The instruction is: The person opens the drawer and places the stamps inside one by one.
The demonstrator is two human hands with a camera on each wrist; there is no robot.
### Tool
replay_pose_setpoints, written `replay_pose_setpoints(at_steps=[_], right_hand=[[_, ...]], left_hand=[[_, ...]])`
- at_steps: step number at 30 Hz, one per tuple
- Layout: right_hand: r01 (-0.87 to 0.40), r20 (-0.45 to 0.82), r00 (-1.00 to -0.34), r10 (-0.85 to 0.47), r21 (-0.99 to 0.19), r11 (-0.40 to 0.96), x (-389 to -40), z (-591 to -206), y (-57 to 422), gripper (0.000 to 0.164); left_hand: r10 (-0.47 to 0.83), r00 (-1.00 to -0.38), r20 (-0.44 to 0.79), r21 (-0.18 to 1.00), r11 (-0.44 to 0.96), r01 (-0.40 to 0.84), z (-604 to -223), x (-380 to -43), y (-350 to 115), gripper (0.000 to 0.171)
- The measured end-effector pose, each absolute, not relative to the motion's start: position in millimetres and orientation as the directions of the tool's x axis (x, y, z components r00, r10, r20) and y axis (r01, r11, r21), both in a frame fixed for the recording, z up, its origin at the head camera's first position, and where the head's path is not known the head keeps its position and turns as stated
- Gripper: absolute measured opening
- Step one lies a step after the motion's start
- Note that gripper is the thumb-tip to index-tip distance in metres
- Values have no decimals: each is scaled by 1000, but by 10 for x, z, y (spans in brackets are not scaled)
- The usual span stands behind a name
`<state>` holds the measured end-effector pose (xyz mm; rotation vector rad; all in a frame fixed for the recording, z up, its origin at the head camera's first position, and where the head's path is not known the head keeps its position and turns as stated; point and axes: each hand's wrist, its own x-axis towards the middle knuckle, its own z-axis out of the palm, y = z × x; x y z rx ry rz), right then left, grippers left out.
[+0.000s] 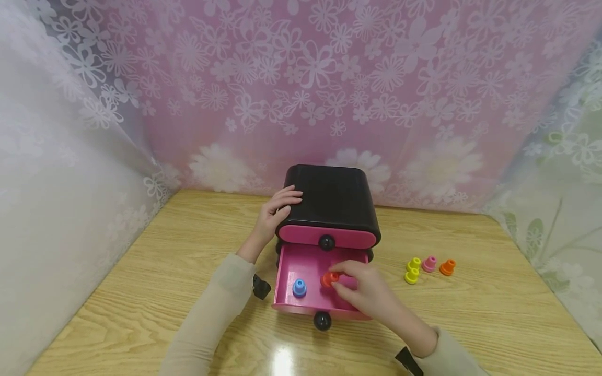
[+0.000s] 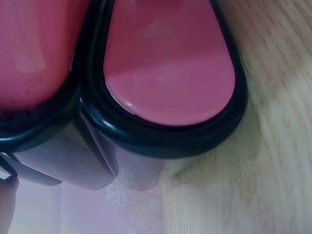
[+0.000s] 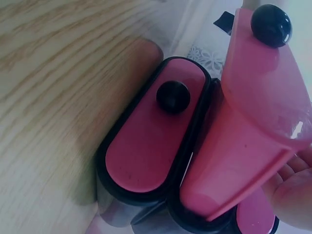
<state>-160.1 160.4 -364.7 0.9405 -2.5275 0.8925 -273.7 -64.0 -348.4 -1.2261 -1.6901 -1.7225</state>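
A black chest with pink drawers (image 1: 334, 196) stands on the table, its middle drawer (image 1: 308, 256) pulled out. My left hand (image 1: 273, 211) rests on the chest's upper left edge, fingers laid over the top; only a fingertip (image 2: 7, 202) shows in the left wrist view. Inside the open drawer, my right hand (image 1: 367, 287) pinches a small red stepped peg (image 1: 326, 280) between thumb and forefinger. A blue stepped peg (image 1: 299, 288) stands in the drawer's left part. From the right wrist camera, the right hand (image 3: 295, 192) appears beside the drawer's outer wall (image 3: 234, 156).
Right of the chest, on the wooden table (image 1: 470, 313), stand two yellow pegs (image 1: 412, 275), a pink peg (image 1: 429, 263) and an orange peg (image 1: 448, 267). The top drawer (image 1: 293, 234) and bottom drawer (image 3: 146, 146) are closed. A flowered curtain (image 1: 301, 104) hangs behind.
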Motion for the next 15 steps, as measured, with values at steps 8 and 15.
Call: replay_pose_setpoints(at_steps=[8,15], right_hand=[[-651,419,-759,-498,-465,601,-1616,-3682,1539,21],[-652,400,-758,-515,-477,589,-1625,-3718,1511,20]], left_hand=[[270,-515,813,565,-159,809,-3479,-2732,-637,25],[275,-516,811,567,-158,808,-3488,-2733,-642,25]])
